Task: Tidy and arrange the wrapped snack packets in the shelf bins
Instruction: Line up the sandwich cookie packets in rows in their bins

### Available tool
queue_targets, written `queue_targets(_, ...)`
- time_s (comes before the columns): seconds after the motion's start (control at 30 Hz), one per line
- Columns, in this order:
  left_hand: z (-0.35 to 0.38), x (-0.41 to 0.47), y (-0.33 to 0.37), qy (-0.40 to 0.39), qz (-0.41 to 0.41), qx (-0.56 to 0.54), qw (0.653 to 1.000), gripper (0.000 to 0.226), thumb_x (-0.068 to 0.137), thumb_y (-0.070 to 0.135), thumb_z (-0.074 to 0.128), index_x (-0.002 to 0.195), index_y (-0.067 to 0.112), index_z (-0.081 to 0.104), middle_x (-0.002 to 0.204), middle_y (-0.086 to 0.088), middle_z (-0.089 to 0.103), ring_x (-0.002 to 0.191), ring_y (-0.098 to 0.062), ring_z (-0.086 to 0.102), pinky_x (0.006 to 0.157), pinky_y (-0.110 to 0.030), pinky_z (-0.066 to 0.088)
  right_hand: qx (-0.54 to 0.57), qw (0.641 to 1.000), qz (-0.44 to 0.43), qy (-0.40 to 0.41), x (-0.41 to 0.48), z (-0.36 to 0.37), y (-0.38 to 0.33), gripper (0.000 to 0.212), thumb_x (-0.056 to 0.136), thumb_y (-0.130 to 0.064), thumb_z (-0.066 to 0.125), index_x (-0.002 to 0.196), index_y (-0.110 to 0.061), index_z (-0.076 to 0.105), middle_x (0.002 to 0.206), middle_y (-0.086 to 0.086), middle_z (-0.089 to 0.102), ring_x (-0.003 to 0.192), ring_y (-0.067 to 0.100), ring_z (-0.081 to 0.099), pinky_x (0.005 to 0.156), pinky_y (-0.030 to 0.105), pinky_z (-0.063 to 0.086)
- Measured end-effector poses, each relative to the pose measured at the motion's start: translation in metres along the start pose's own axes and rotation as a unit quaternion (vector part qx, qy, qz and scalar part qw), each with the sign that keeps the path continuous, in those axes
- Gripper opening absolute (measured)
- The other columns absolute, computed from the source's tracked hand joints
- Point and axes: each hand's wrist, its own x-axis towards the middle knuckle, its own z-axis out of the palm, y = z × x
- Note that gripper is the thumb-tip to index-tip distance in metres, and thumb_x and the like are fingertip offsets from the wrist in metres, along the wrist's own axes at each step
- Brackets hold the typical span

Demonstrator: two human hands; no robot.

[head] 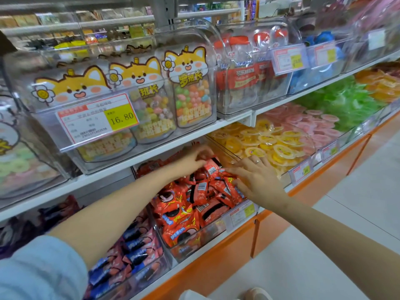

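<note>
Where orange trim (227, 253) edges white shelves (151, 151), clear bins (194, 244) hold packets (184, 213).

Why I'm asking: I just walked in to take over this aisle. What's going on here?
A person has both bare hands on the red-orange wrapped snack packets heaped in the clear plastic bin on the lower shelf. The left hand grips a packet near the back of the pile. The right hand lies with spread fingers on packets at the pile's right side. The packets lie jumbled, not yet lined up. The neighbouring round yellow jelly cups are untouched.
</note>
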Motion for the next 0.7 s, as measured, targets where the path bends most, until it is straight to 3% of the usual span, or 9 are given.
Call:
queue_targets(0.1, -0.018, 0.001, -0.018, 0.067, -0.083, 0.045, 0.993, 0.034, 0.090, -0.001, 0.053, 0.123, 0.004, 0.053, 0.125, -0.010, 0.057, 0.117, -0.022, 0.052, 0.087, -0.016, 0.036, 0.019, 0.999, 0.036, 0.027, 0.000, 0.002, -0.001, 0.034, 0.087, -0.039, 0.045, 0.104, -0.026, 0.071, 0.096, -0.002, 0.063, 0.091, 0.019, 0.042, 0.079, 0.034, 0.027)
queue_targets(0.2, -0.025, -0.001, -0.035, -0.030, -0.111, 0.141, 0.983, 0.052, 0.083, 0.010, 0.067, 0.131, 0.006, 0.045, 0.130, -0.011, 0.051, 0.118, -0.023, 0.048, 0.080, -0.014, 0.033, 0.030, 0.998, 0.037, 0.045, -0.001, 0.001, -0.004, 0.032, 0.088, -0.034, 0.046, 0.104, -0.024, 0.071, 0.099, -0.002, 0.063, 0.091, 0.019, 0.043, 0.077, 0.033, 0.028)
queue_targets(0.33, -0.015, 0.001, -0.049, -0.174, -0.158, 0.281, 0.930, 0.079, 0.073, 0.035, 0.077, 0.138, 0.017, 0.036, 0.143, -0.007, 0.039, 0.127, -0.025, 0.040, 0.097, -0.031, 0.035, 0.046, 0.997, 0.022, 0.059, -0.005, 0.000, -0.005, 0.029, 0.088, -0.028, 0.046, 0.101, -0.021, 0.071, 0.098, 0.000, 0.062, 0.088, 0.019, 0.043, 0.075, 0.030, 0.026)
queue_targets(0.43, 0.002, 0.004, -0.057, -0.177, -0.164, 0.287, 0.927, 0.091, 0.072, 0.036, 0.078, 0.143, 0.016, 0.025, 0.150, -0.008, 0.028, 0.132, -0.027, 0.035, 0.102, -0.034, 0.033, 0.053, 0.997, 0.020, 0.058, -0.005, 0.000, -0.006, 0.027, 0.087, -0.026, 0.046, 0.098, -0.020, 0.070, 0.098, 0.000, 0.062, 0.087, 0.018, 0.042, 0.074, 0.028, 0.024)
queue_targets(0.57, 0.005, 0.008, -0.066, -0.114, -0.148, 0.330, 0.925, 0.076, 0.071, 0.035, 0.077, 0.133, 0.016, 0.037, 0.135, -0.007, 0.046, 0.118, -0.026, 0.048, 0.095, -0.035, 0.041, 0.072, 0.995, 0.020, 0.062, -0.001, -0.004, -0.010, 0.025, 0.087, -0.024, 0.045, 0.095, -0.020, 0.069, 0.096, -0.001, 0.062, 0.087, 0.015, 0.041, 0.073, 0.024, 0.018)
queue_targets(0.7, -0.022, 0.001, -0.060, -0.090, -0.135, 0.226, 0.961, 0.050, 0.076, 0.031, 0.074, 0.115, 0.017, 0.047, 0.110, 0.001, 0.053, 0.094, -0.015, 0.050, 0.065, -0.021, 0.036, 0.096, 0.992, 0.028, 0.075, 0.005, -0.002, -0.016, 0.025, 0.088, -0.024, 0.045, 0.095, -0.019, 0.069, 0.096, -0.001, 0.062, 0.088, 0.015, 0.043, 0.076, 0.022, 0.021)
